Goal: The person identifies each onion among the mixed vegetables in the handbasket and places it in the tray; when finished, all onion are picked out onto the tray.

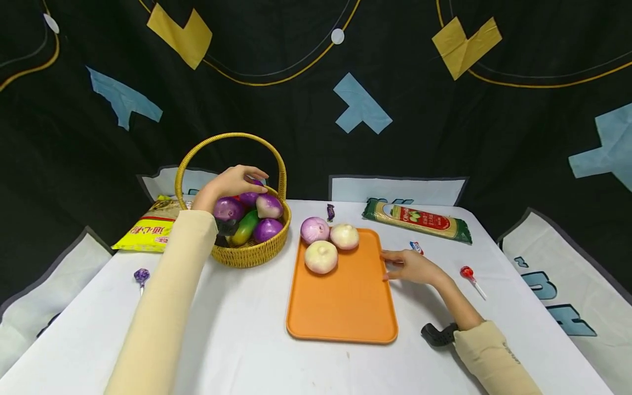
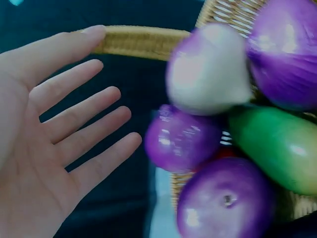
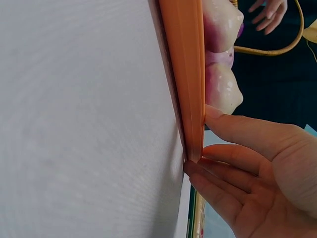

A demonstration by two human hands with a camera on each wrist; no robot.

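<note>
My left hand point(image 1: 232, 182) is over the wicker basket point(image 1: 252, 257) with its fingers extended. In the left wrist view, the spread fingers are apart from a purple-and-white onion point(image 2: 208, 72) and a purple onion point(image 2: 181, 141). A green mango-like fruit point(image 2: 275, 148) lies among the purple vegetables in the basket. My right hand point(image 1: 410, 266) pinches the right edge of the orange tray point(image 1: 345, 307), thumb at the rim and fingers along the side and underneath. At the tray's far left sit a purple onion point(image 1: 314, 230) and two pale onions point(image 1: 321, 257).
Left of the basket lies a yellow food bag point(image 1: 148, 227), with a purple lollipop point(image 1: 141, 276) nearer. A pasta packet point(image 1: 419, 219) is at the back right. A small candy point(image 1: 416, 247) and a red lollipop point(image 1: 471, 278) lie near my right hand. The basket's handle point(image 1: 234, 135) arches high.
</note>
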